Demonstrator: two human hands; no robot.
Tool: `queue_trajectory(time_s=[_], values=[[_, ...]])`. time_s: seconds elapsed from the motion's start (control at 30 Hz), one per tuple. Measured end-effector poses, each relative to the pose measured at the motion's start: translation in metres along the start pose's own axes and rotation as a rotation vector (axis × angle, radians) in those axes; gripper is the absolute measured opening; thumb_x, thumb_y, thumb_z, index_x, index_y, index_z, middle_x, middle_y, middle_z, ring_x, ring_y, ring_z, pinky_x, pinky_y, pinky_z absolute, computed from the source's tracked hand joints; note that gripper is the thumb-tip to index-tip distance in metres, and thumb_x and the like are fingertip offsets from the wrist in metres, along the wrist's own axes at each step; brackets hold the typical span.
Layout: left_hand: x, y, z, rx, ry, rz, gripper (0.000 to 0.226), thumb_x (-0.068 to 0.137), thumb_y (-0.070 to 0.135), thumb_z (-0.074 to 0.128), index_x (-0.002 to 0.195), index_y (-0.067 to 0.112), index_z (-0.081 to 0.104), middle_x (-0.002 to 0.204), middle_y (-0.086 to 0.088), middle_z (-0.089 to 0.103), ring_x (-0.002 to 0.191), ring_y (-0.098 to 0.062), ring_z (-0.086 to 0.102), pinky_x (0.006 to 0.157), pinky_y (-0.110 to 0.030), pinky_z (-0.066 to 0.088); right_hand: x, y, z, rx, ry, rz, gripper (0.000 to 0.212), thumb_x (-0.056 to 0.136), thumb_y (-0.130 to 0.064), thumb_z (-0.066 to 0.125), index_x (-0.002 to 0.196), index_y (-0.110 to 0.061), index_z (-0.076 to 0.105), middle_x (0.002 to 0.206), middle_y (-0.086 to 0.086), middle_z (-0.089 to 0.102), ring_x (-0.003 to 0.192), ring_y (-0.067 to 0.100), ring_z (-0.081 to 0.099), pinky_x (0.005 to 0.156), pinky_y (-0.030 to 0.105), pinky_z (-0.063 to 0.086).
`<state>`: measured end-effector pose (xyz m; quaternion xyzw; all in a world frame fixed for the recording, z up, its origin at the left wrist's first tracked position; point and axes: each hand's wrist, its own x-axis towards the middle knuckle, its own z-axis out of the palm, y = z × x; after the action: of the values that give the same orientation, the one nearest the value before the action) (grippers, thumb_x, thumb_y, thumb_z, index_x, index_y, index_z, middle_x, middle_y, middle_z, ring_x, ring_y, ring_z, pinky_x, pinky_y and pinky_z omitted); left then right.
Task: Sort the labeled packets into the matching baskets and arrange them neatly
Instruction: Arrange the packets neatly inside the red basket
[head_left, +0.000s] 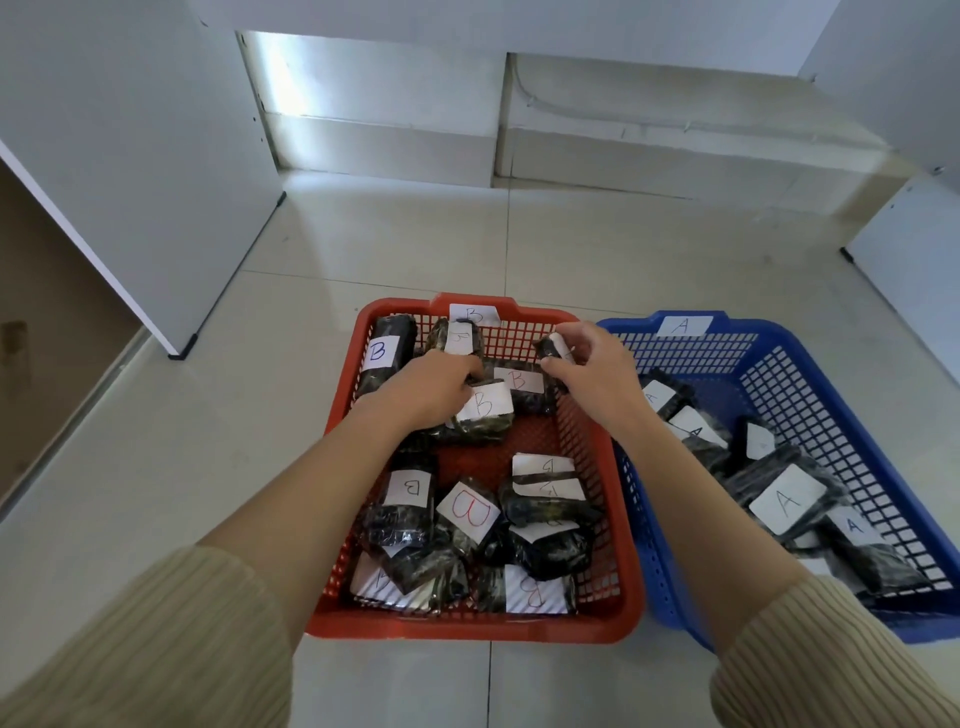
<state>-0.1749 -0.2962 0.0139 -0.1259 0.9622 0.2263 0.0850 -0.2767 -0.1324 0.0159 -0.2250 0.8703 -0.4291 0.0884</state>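
Observation:
A red basket (467, 626) tagged B sits on the floor in front of me, holding several dark packets with white B labels. To its right stands a blue basket (810, 358) tagged A, with several dark packets labelled A. My left hand (431, 387) rests inside the red basket, its fingers on a B packet (483, 415) in the middle. My right hand (597, 371) hovers over the far right corner of the red basket, pinching a small dark packet (553, 347) whose label I cannot read.
Both baskets stand side by side on a pale tiled floor. A white cabinet panel (135, 171) rises at the left, another white panel (914, 249) at the right. A low step runs along the back wall.

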Motion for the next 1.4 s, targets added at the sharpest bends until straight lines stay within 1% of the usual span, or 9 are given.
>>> queue_trajectory(time_s=[0.23,0.37,0.5,0.7,0.8,0.93,1.13,1.23,1.4], values=[[-0.009,-0.007,0.027,0.189,0.198,0.211,0.067,0.084,-0.007,0.049,0.139,0.031,0.043,0.13,-0.002,0.048,0.119,-0.021,0.036,0.097,-0.038,0.04,-0.01,0.001,0.002,-0.045,-0.116,-0.07,0.047,0.084,-0.014,0.068,0.129,-0.021,0.055,0.123,0.002,0.054,0.105,0.007,0.048,0.087,0.018,0.035],[-0.012,-0.005,0.033,0.25,0.22,0.261,0.045,0.094,0.023,0.048,0.138,0.032,0.041,0.131,-0.002,0.044,0.119,-0.021,0.038,0.092,-0.038,0.044,-0.008,0.001,0.001,-0.071,-0.121,-0.088,0.045,0.085,-0.012,0.067,0.127,-0.023,0.057,0.125,0.003,0.05,0.111,0.012,0.047,0.094,0.02,0.033],[-0.006,0.0,0.03,0.354,0.095,0.265,0.058,0.088,0.045,0.057,0.139,0.027,0.036,0.133,-0.001,0.04,0.119,-0.021,0.039,0.093,-0.036,0.041,-0.008,0.002,0.001,-0.102,-0.123,-0.096,0.043,0.084,-0.011,0.068,0.126,-0.02,0.058,0.126,0.003,0.049,0.116,0.015,0.048,0.096,0.021,0.034],[-0.006,-0.003,0.018,0.476,0.108,0.255,0.062,0.086,0.019,0.062,0.141,0.026,0.035,0.14,0.001,0.043,0.129,-0.02,0.031,0.103,-0.042,0.031,-0.009,0.001,0.003,-0.109,-0.125,-0.071,0.042,0.084,-0.013,0.069,0.122,-0.025,0.057,0.126,0.002,0.05,0.112,0.014,0.049,0.094,0.024,0.038],[-0.006,-0.011,0.005,0.448,0.086,0.227,0.068,0.084,0.016,0.063,0.143,0.025,0.029,0.138,-0.002,0.046,0.129,-0.02,0.029,0.104,-0.04,0.029,-0.01,0.002,0.004,-0.08,-0.157,-0.056,0.049,0.083,-0.012,0.07,0.127,-0.024,0.052,0.127,0.001,0.053,0.112,0.01,0.049,0.091,0.021,0.036],[-0.011,-0.016,0.004,0.379,0.095,0.223,0.062,0.084,0.02,0.067,0.139,0.02,0.039,0.138,-0.001,0.047,0.128,-0.019,0.034,0.105,-0.035,0.035,-0.013,0.001,0.014,-0.086,-0.236,-0.037,0.052,0.08,-0.011,0.072,0.126,-0.025,0.053,0.121,-0.001,0.058,0.114,0.015,0.052,0.091,0.024,0.039],[-0.016,-0.014,0.007,0.252,0.107,0.175,0.073,0.081,0.021,0.07,0.143,0.017,0.032,0.138,-0.005,0.046,0.129,-0.019,0.038,0.103,-0.035,0.04,-0.012,-0.009,0.042,-0.048,-0.243,0.102,0.039,0.082,-0.025,0.071,0.119,-0.025,0.058,0.111,0.0,0.057,0.093,0.014,0.054,0.065,0.02,0.04],[-0.017,-0.016,0.008,0.239,0.087,0.146,0.065,0.079,0.022,0.072,0.135,0.018,0.039,0.13,-0.006,0.051,0.121,-0.02,0.044,0.096,-0.037,0.045,-0.011,-0.009,0.046,-0.013,-0.198,0.151,0.047,0.081,-0.017,0.072,0.123,-0.023,0.053,0.112,-0.002,0.058,0.088,0.011,0.052,0.056,0.015,0.034],[-0.013,-0.016,0.012,0.348,0.133,0.17,0.058,0.08,0.02,0.07,0.131,0.015,0.044,0.13,-0.003,0.05,0.121,-0.02,0.042,0.097,-0.037,0.045,-0.015,-0.005,0.046,-0.155,-0.342,0.073,0.066,0.077,-0.001,0.07,0.131,-0.029,0.045,0.124,-0.004,0.058,0.114,0.015,0.052,0.081,0.021,0.039]])
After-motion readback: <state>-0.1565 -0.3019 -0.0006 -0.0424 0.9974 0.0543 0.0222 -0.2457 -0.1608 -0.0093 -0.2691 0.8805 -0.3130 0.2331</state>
